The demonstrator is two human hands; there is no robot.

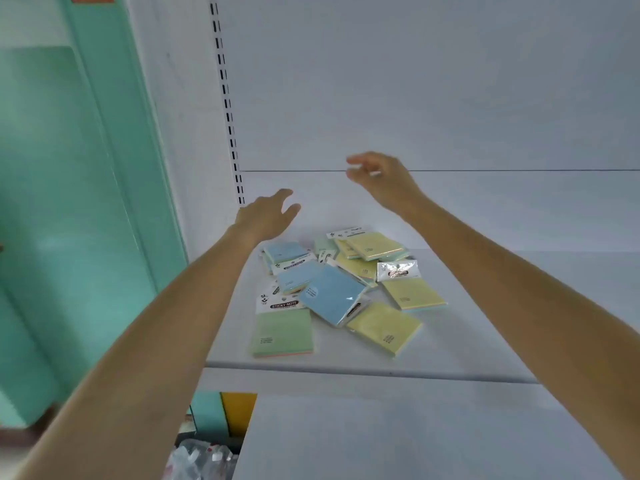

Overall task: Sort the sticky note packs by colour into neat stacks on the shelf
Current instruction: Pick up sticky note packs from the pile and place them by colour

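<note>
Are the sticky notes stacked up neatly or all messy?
Messy. The sticky note packs lie jumbled on the shelf, blue, yellow and green overlapping at angles.

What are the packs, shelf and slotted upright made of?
Packs: pastel paper pads in clear glossy film, going by the glare and the crinkled header.
Shelf: smooth white, matte, thin front lip; probably painted sheet metal, could be laminate.
Upright: white strip with punched slots, likely painted steel.

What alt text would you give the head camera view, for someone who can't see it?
A jumbled pile of sticky note packs, blue, yellow and green, lies unsorted on a white shelf. Above it hover an empty left hand and right hand, fingers spread.
</note>
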